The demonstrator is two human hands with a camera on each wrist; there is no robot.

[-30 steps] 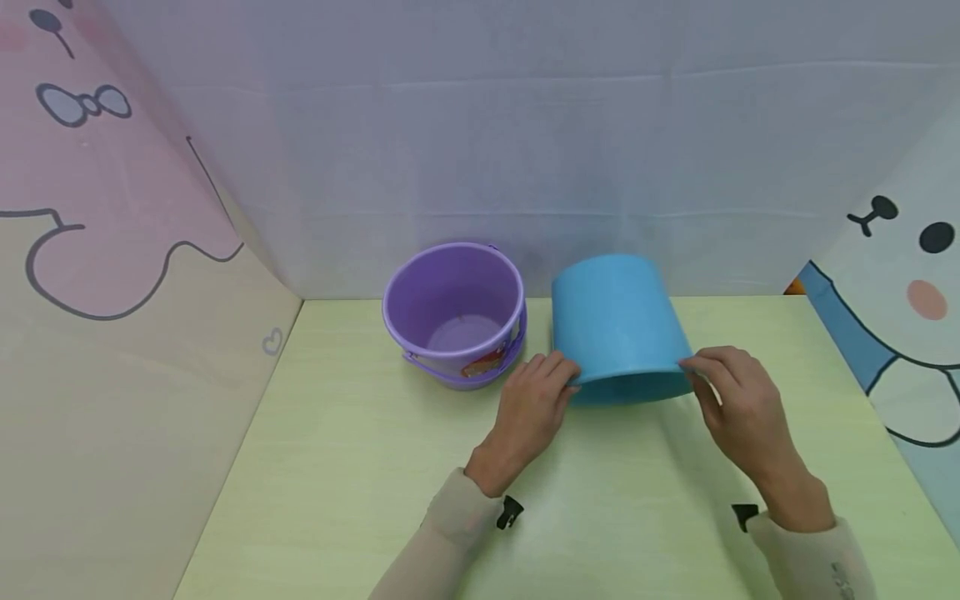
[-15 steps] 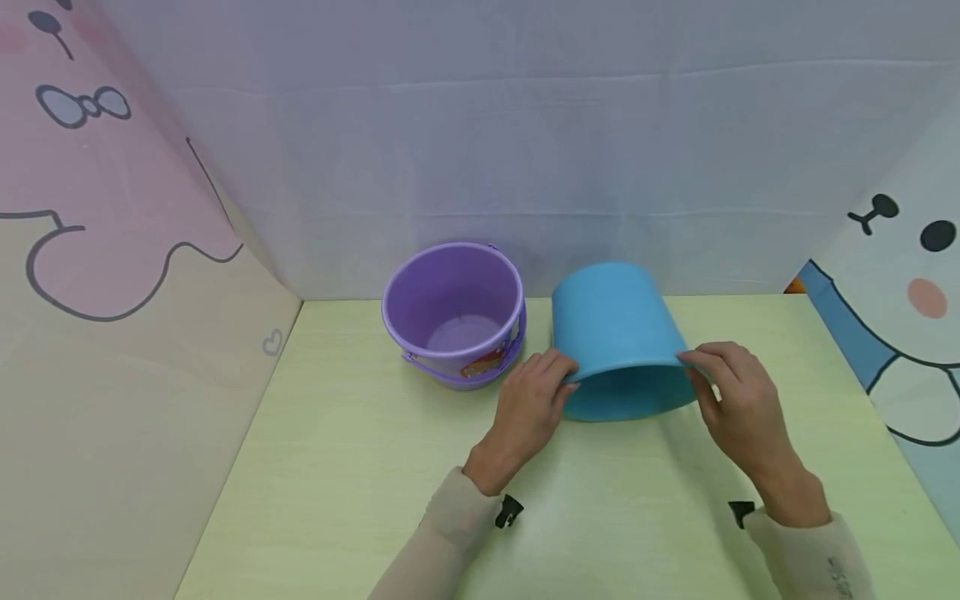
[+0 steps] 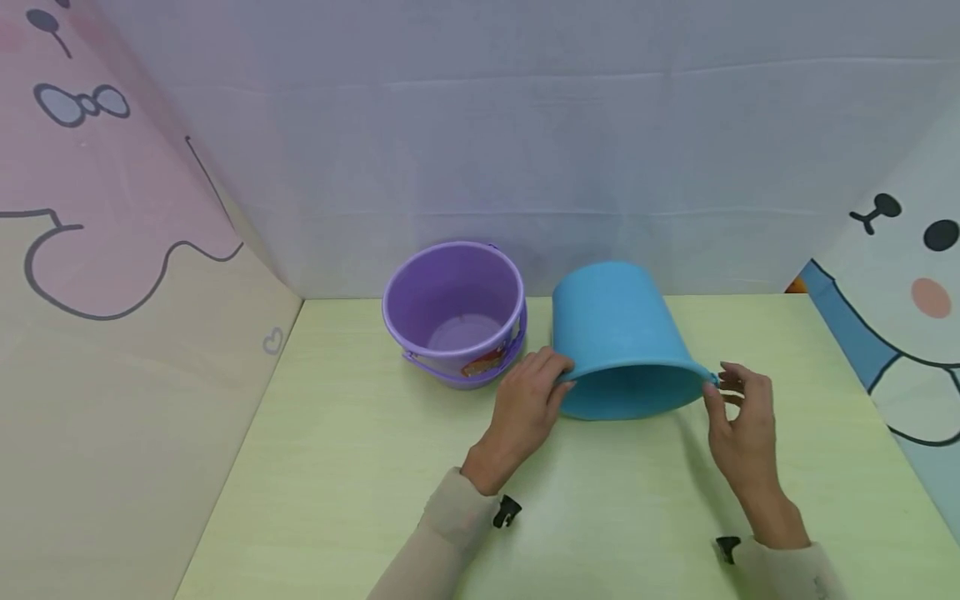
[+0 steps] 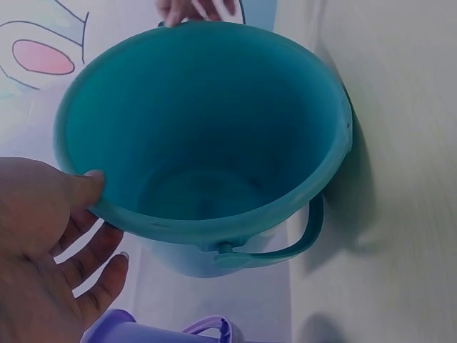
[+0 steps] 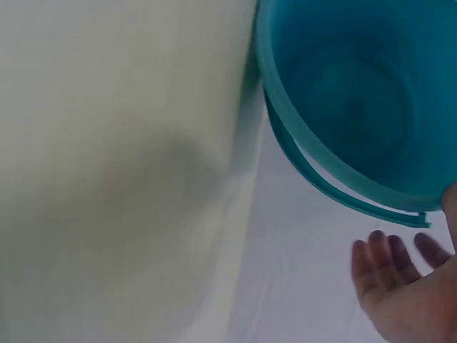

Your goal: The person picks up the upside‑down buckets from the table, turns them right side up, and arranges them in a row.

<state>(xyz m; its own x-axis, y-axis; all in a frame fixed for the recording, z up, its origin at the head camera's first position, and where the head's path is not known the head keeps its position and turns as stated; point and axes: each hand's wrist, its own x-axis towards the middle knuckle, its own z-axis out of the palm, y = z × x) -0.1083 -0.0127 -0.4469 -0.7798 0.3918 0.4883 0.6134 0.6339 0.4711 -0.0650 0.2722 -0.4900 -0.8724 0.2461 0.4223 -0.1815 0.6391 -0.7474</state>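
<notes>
A blue bucket point(image 3: 618, 321) lies tipped on the table with its mouth toward me; its handle point(image 5: 335, 191) hangs along the rim in the right wrist view. My left hand point(image 3: 527, 404) pinches the rim on the left, thumb over the inner edge and fingers outside, as the left wrist view shows. At the opposite side is my right hand point(image 3: 746, 433), its thumb right at the rim beside the handle's end. Its other fingers point(image 5: 385, 264) stand loosely spread, apart from the bucket. Left of the blue bucket stands a purple bucket point(image 3: 450, 308), upright.
The pale green-yellow table point(image 3: 330, 467) meets a plain cloth wall point(image 3: 540, 150) close behind both buckets. Side panels with cartoon prints, one pink point(image 3: 112, 208) and one white and blue point(image 3: 900, 333), border it left and right.
The blue bucket's mouth has tipped further toward me, showing more of its inside. My right hand has loosened its pinch on the rim and shifted a little right and nearer. The left keeps its hold.
</notes>
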